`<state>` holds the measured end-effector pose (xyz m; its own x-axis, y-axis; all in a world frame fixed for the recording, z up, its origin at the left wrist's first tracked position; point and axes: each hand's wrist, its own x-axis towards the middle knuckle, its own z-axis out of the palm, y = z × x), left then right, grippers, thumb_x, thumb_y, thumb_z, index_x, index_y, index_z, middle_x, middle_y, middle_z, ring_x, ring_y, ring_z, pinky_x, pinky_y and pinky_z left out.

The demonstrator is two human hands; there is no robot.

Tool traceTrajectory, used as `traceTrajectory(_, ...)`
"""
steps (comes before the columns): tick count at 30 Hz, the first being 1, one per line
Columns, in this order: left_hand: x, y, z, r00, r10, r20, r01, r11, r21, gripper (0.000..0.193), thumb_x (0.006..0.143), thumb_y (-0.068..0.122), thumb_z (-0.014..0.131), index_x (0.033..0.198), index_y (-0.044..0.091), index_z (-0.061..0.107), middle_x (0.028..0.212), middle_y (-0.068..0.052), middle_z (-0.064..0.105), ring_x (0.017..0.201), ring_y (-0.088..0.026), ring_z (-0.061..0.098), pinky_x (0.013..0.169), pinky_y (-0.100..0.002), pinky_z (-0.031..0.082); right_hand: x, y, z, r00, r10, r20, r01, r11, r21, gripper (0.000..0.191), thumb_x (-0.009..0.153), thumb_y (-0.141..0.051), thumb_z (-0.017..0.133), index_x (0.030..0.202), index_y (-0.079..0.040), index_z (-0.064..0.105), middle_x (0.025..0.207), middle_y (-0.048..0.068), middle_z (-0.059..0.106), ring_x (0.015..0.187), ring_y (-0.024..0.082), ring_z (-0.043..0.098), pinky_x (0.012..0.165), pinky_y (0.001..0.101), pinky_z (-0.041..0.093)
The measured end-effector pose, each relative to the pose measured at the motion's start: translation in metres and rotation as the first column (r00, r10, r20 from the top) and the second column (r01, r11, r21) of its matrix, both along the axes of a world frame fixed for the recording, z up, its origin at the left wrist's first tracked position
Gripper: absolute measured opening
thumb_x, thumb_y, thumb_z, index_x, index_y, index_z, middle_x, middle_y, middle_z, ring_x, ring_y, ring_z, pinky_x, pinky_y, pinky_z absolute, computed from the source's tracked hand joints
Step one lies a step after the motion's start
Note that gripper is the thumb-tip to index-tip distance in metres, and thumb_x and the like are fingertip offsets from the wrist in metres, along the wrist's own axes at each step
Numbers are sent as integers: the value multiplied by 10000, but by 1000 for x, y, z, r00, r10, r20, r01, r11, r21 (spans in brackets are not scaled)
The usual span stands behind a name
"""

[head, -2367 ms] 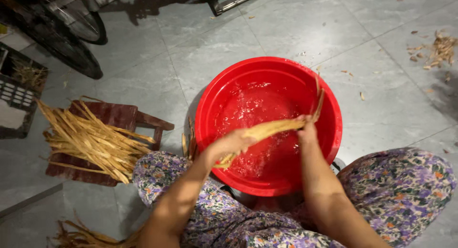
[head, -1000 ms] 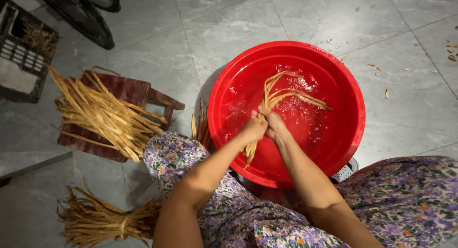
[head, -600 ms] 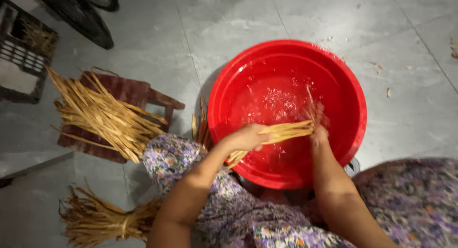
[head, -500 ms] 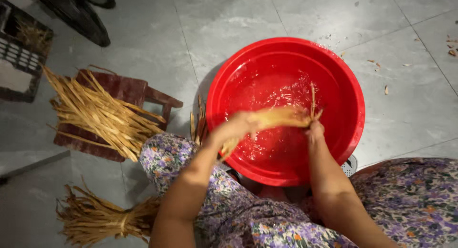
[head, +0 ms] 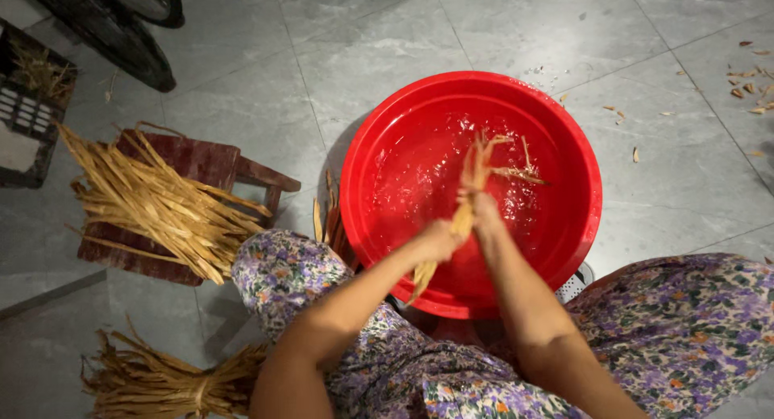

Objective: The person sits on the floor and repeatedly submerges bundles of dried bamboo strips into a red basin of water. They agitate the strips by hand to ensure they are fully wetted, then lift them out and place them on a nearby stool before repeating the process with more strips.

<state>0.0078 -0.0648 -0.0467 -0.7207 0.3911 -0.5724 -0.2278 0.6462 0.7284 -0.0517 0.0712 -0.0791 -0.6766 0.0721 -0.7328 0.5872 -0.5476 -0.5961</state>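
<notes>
A round red basin (head: 568,141) with a little water stands on the tiled floor in front of me. Both my hands grip one bundle of tan fibre strips (head: 474,168) over it. My left hand (head: 439,240) holds the near end of the bundle. My right hand (head: 484,212) holds it just beyond, close against the left. The far ends of the strips fan out above the splashing water. My knees, in flowered cloth, flank the basin.
A low dark wooden stool (head: 193,161) at the left carries a heap of dry strips (head: 153,205). A tied bunch of strips (head: 161,379) lies on the floor at the lower left. A wheel (head: 121,40) and a black crate (head: 28,113) stand top left. Scraps (head: 750,85) litter the right.
My hands were apart, stretching the bundle sideways across the basin. Now they are together near its middle, and the strips point away from me into the water.
</notes>
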Motion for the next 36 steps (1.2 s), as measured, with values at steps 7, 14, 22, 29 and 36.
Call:
traceTrajectory(7, 2, -51, 85, 976, -209, 55, 199, 969, 148, 302, 1006, 311, 576, 1178, 88, 683, 720, -78, 681, 536, -121, 558, 486, -313, 471, 22, 78, -24, 803, -575, 159, 597, 778, -195, 225, 1052, -157, 552, 1231, -46, 634, 976, 125, 733, 646, 85, 572, 543, 207, 514)
traceTrajectory(14, -41, -72, 71, 974, 222, -45, -209, 956, 205, 277, 914, 224, 626, 1156, 99, 677, 797, -8, 745, 490, -119, 604, 463, -285, 511, 20, 39, 36, 972, -215, -96, 187, 952, -242, 397, 1044, -341, 511, 1272, -17, 533, 1102, 155, 703, 892, 188, 737, 791, 293, 649)
traceTrajectory(22, -19, -18, 8, 994, 103, 47, -103, 995, -6, 313, 958, 307, 612, 985, 12, 712, 661, -103, 706, 500, -167, 662, 474, -329, 546, 8, -25, 21, 981, 140, -136, -141, 990, -1, 332, 1029, -283, 568, 1209, -5, 589, 1097, 137, 667, 893, 171, 692, 757, 268, 604)
traceTrajectory(29, 4, -37, 85, 982, -177, 64, 168, 978, 122, 283, 1014, 317, 588, 1063, 67, 712, 661, -66, 671, 520, -119, 571, 472, -304, 445, 27, 72, -25, 957, -283, 68, 277, 958, 78, 359, 1050, -386, 491, 1197, -95, 643, 957, 59, 668, 668, 112, 547, 563, 269, 478)
traceTrajectory(36, -41, -87, 119, 973, 219, 68, -229, 916, 330, 300, 969, 203, 539, 1231, 92, 635, 653, -17, 705, 472, -103, 512, 419, -269, 413, 21, 66, 24, 948, -318, -13, 311, 936, -166, 641, 1027, -602, 350, 1288, -75, 603, 897, 89, 662, 724, 191, 630, 692, 351, 606)
